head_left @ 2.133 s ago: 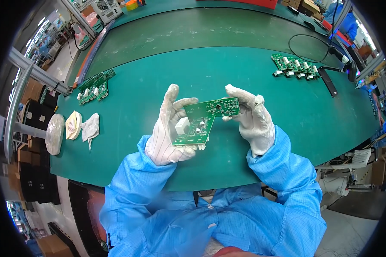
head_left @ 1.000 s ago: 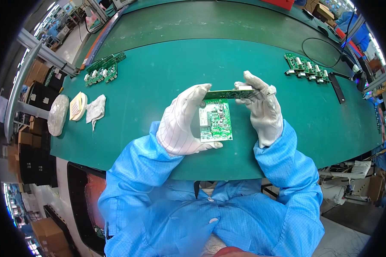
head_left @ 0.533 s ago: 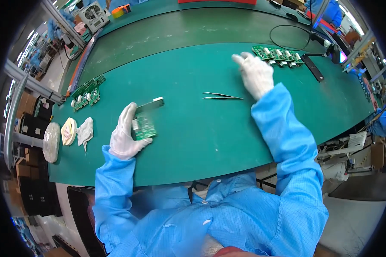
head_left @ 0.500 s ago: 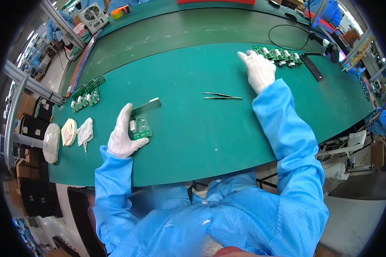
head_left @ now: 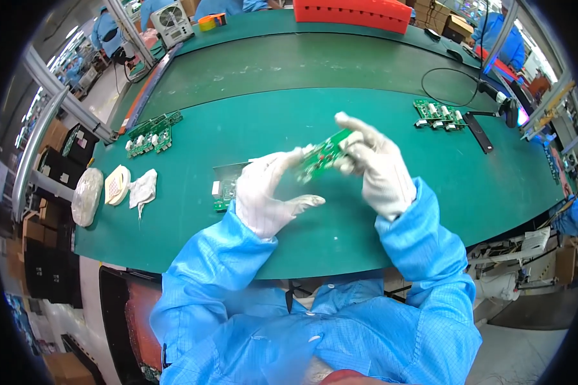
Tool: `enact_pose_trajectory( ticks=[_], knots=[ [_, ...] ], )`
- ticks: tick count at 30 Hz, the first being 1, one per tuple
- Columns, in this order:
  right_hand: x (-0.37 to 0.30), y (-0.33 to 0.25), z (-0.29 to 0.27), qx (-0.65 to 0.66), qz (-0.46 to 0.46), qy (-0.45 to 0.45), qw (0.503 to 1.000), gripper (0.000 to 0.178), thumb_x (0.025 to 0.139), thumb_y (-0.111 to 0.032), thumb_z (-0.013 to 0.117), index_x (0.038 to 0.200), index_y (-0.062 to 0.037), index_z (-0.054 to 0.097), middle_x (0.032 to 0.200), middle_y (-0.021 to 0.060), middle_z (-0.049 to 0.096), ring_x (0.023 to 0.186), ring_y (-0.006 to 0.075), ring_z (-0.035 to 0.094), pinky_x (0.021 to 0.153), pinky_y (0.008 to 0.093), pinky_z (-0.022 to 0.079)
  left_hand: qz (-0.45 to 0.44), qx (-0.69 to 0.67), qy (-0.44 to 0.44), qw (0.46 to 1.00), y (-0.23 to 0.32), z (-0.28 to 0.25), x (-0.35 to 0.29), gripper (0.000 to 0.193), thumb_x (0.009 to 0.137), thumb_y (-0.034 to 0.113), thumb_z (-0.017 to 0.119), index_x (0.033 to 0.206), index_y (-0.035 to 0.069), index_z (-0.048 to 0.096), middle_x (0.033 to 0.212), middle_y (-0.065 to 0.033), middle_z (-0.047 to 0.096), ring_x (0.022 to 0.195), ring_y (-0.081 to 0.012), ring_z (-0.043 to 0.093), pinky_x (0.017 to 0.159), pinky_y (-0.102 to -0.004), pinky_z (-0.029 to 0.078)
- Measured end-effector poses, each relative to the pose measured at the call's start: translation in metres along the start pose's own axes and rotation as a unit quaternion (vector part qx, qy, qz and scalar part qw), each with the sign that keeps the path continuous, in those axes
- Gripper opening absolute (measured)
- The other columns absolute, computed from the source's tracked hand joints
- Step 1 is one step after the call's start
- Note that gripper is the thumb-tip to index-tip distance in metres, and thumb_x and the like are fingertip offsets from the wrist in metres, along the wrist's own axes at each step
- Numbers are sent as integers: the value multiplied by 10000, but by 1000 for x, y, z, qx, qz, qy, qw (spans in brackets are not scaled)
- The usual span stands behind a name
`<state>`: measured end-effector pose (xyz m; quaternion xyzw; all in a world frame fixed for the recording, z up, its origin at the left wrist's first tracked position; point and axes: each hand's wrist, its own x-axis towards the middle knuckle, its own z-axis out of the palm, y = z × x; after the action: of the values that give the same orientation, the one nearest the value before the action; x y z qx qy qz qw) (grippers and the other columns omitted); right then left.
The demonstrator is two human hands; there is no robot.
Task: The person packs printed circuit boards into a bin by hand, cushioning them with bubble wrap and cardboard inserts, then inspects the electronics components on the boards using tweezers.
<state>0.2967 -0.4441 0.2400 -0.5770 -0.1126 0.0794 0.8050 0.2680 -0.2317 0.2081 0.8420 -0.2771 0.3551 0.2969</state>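
A green circuit board point(head_left: 320, 158), slightly blurred, hangs tilted above the table, its right end pinched by my white-gloved right hand point(head_left: 382, 170). At its left end is my gloved left hand point(head_left: 263, 196), open, thumb stretched away from the fingers; whether the fingertips touch the board I cannot tell. Partly covered by the left hand, another circuit board point(head_left: 222, 196) with a white component and an upright metal plate point(head_left: 228, 171) lies on the green mat point(head_left: 302, 247). Several boards sit at the far right point(head_left: 440, 114), and more lie at the left point(head_left: 151, 138).
Left on the mat are a crumpled white cloth point(head_left: 143, 189), a cream pad point(head_left: 117, 185) and a plastic-wrapped bundle point(head_left: 87, 197). A handheld scanner point(head_left: 504, 106) with a cable and a black bar point(head_left: 479, 133) stand at right. A red bin point(head_left: 353, 14) is at the back.
My right hand has come back from the far-right boards, carrying one toward the middle. My left hand has left the board with the metal plate and moved right. The tweezers are now hidden.
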Motion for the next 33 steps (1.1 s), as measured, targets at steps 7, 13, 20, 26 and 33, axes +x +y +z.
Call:
enact_pose_trajectory(
  ticks=[7, 13, 20, 26, 33],
  knots=[
    [-16, 16, 4, 110, 64, -8, 992, 418, 866, -305, 699, 1106, 3, 551, 977, 26, 558, 715, 99, 592, 580, 179, 451, -226, -480, -3, 848, -20, -3, -23, 755, 699, 345, 847, 1250, -43, 504, 1136, -105, 571, 1012, -189, 557, 921, -341, 454],
    [-25, 28, 2, 63, 59, -30, 996, 681, 785, -595, 668, 1146, -36, 519, 950, 48, 584, 718, 96, 614, 499, 145, 393, -293, -454, -16, 842, -11, -6, -23, 608, 799, 235, 772, 1267, -27, 487, 1161, -113, 556, 1047, -190, 545, 929, -329, 460],
    [-30, 33, 2, -3, 66, -17, 998, 766, 708, -673, 666, 1092, -28, 509, 873, 100, 610, 609, 114, 611, 468, 171, 419, -358, -457, -6, 814, -10, -3, -23, 514, 855, 167, 694, 1281, -10, 468, 1070, -95, 545, 904, -116, 544, 809, -266, 486],
    [-31, 29, 5, -30, 57, -7, 998, 784, 671, -660, 718, 1093, -34, 508, 848, 101, 624, 570, 123, 607, 453, 181, 430, -352, -529, -10, 772, -11, -3, -23, 494, 883, 85, 621, 1325, 7, 415, 1002, -85, 542, 799, -67, 527, 703, -203, 470],
    [-32, 31, 6, -68, 29, 1, 997, 775, 688, -647, 727, 1111, -37, 505, 836, 80, 611, 560, 106, 599, 447, 170, 420, -281, -447, -13, 849, -12, -3, -28, 577, 845, 44, 596, 1364, 1, 348, 1097, -133, 541, 878, -135, 564, 799, -297, 478]
  ],
)
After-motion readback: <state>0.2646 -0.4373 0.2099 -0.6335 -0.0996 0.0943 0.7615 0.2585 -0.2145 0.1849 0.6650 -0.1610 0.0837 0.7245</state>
